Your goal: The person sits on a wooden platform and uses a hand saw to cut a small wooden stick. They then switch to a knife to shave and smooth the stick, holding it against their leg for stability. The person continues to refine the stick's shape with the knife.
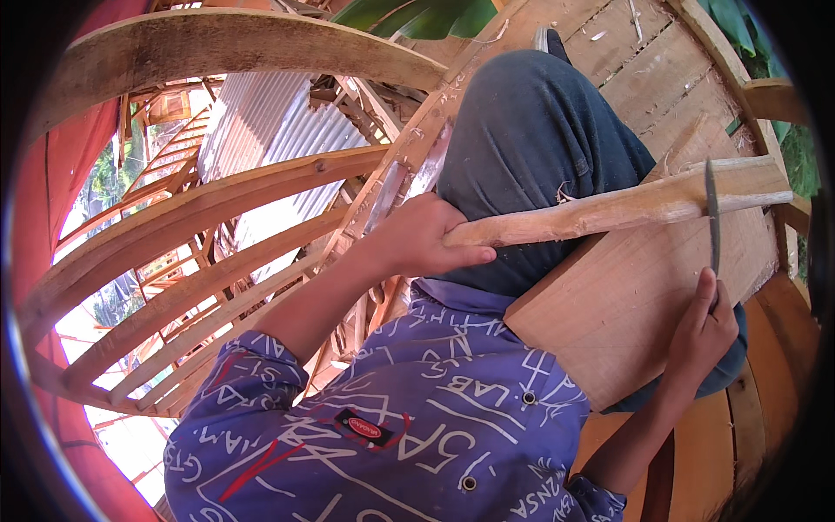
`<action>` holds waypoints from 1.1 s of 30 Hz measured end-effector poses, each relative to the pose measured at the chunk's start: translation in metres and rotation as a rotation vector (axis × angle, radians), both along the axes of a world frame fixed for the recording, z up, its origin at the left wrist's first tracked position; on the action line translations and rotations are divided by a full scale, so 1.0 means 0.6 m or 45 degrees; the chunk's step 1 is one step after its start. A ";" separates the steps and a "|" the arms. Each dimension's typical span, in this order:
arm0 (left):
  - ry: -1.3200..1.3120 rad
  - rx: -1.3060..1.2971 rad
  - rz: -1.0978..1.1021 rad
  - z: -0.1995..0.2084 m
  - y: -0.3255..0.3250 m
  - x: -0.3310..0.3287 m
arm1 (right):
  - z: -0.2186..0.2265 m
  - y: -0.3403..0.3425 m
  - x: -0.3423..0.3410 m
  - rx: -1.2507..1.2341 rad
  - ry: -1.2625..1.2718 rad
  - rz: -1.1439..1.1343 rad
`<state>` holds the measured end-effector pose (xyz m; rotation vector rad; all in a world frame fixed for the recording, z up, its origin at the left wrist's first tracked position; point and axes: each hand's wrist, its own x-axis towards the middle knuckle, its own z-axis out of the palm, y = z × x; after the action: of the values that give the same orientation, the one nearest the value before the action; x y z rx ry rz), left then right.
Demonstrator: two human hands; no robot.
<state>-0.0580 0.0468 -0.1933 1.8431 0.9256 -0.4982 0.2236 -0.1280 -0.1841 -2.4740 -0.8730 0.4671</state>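
Note:
My left hand [428, 233] is wrapped round the narrow end of a long, pale, peeled piece of wood [600, 214] that widens toward its right end. The wood runs across my raised knee and over a wide plank [644, 287] slanting over my lap. In my right hand [703, 322] is the lower end of a long, thin knife [712, 217]. Its dark blade stands nearly upright in view and crosses the wood near the wide end. Whether the edge bites into the wood I cannot tell. My fingers hide the knife's handle.
Curved wooden ribs [217, 187] arch on the left, with corrugated metal sheets [287, 148] behind them. A planked wooden surface [648, 78] with scattered shavings lies beyond my knee. Red cloth [65, 200] hangs at the far left. Green leaves [417, 17] show at the top.

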 end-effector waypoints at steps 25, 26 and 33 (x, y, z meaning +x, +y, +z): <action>-0.097 0.313 -0.092 -0.007 -0.018 -0.001 | 0.013 -0.011 -0.006 -0.029 -0.021 0.256; -0.102 0.369 -0.129 -0.010 -0.020 0.001 | 0.010 -0.015 0.003 -0.118 -0.063 0.249; -0.161 0.597 -0.074 -0.014 -0.043 -0.001 | 0.000 -0.017 0.079 -0.044 0.031 -0.364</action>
<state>-0.0586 0.0211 -0.2017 2.2984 0.9604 -0.2025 0.2712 -0.1380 -0.1840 -2.5649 -0.4930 0.4131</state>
